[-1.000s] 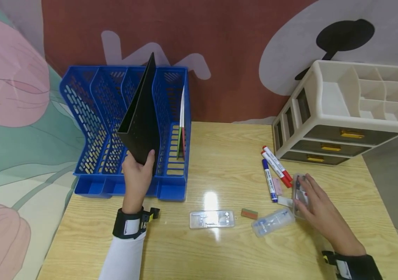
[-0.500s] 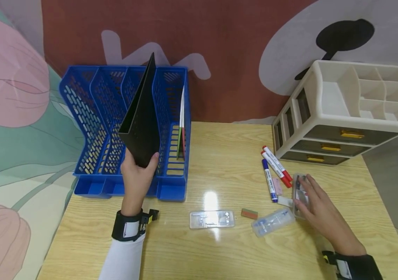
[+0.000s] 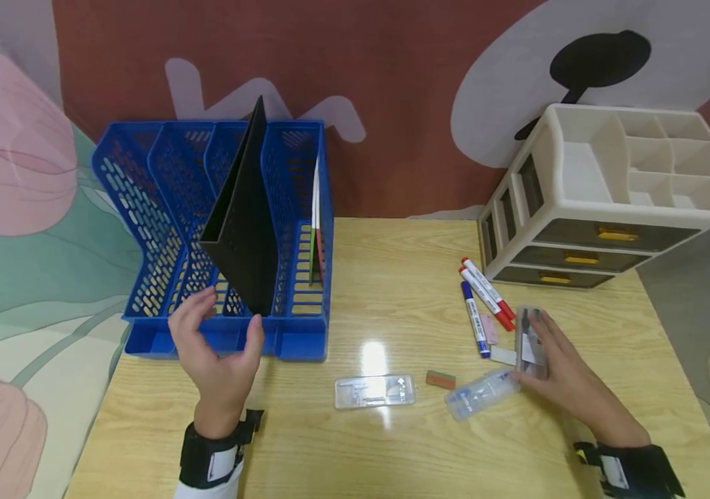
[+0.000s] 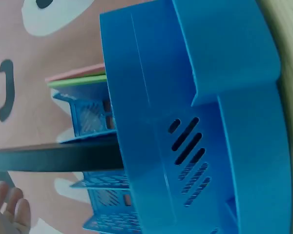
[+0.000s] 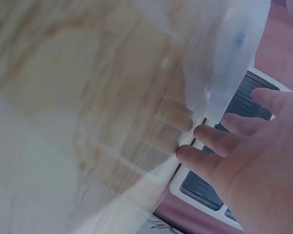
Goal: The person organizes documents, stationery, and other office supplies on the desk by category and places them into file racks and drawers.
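Note:
In the head view, a black folder (image 3: 244, 242) stands tilted in a slot of the blue file rack (image 3: 300, 339). My left hand (image 3: 218, 360) is in front of it, fingers spread and holding nothing. The left wrist view shows the folder's dark edge (image 4: 63, 158) apart from these fingers (image 4: 22, 214). My right hand (image 3: 567, 378) holds a clear plastic case (image 3: 528, 343) with dark and white contents, fingers along its right side and thumb at its near end. In the right wrist view, these fingers (image 5: 219, 141) are extended; the thumb is hidden.
Two red markers (image 3: 486, 294), a blue marker (image 3: 475, 319), a pink piece (image 3: 489, 328) and a white block (image 3: 503, 355) lie beside the held case. Two more clear cases (image 3: 482, 394) and an orange-green block (image 3: 441, 379) lie nearer. A drawer unit (image 3: 601, 208) stands back right.
My left hand has let go of the black folder and drawn back toward the front left; the folder stays in the rack. My right hand's fingers and thumb have shifted slightly on the case.

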Demonstrator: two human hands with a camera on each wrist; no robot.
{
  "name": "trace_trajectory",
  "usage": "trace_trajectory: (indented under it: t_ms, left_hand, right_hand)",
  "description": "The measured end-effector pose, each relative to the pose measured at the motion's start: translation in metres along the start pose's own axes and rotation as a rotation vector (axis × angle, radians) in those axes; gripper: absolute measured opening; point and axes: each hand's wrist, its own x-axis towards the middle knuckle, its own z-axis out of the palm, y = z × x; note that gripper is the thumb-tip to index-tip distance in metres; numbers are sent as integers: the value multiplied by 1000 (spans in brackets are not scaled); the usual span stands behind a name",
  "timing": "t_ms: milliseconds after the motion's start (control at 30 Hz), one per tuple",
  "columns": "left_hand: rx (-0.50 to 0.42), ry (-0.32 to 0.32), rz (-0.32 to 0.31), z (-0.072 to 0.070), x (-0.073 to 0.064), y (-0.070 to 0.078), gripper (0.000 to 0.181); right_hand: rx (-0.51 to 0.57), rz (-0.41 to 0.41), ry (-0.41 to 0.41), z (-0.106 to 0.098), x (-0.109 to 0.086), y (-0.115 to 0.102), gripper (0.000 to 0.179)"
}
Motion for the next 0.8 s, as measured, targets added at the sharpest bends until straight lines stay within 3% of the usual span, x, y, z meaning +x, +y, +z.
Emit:
trace_trajectory:
  t_ms: [133, 200, 267, 367, 467, 600, 800]
  left_hand:
    - [26, 51, 114, 2, -5, 8, 45]
    - [12, 46, 175, 4, -7, 15, 41]
    - [-30, 23, 233, 6, -10, 22, 37]
    - [-113, -67, 300, 9, -15, 32, 31]
    - [-201, -227, 330, 12, -24, 38, 25]
    - [-276, -566, 313, 15, -44, 39, 17]
    - [-194, -1042, 226, 20, -82, 38, 45]
  right_hand:
    - [44, -29, -19, 1, 0, -2, 130]
    - [44, -55, -20, 1, 0, -4, 132]
    - [37, -89, -13, 2, -1, -5, 131]
    - [15, -150, 9, 4, -3, -7, 128]
    - [-4, -196, 34, 5, -4, -7, 126]
    - [-27, -218, 28, 7, -5, -9, 125]
    - [-62, -210, 19, 11, -6, -14, 117]
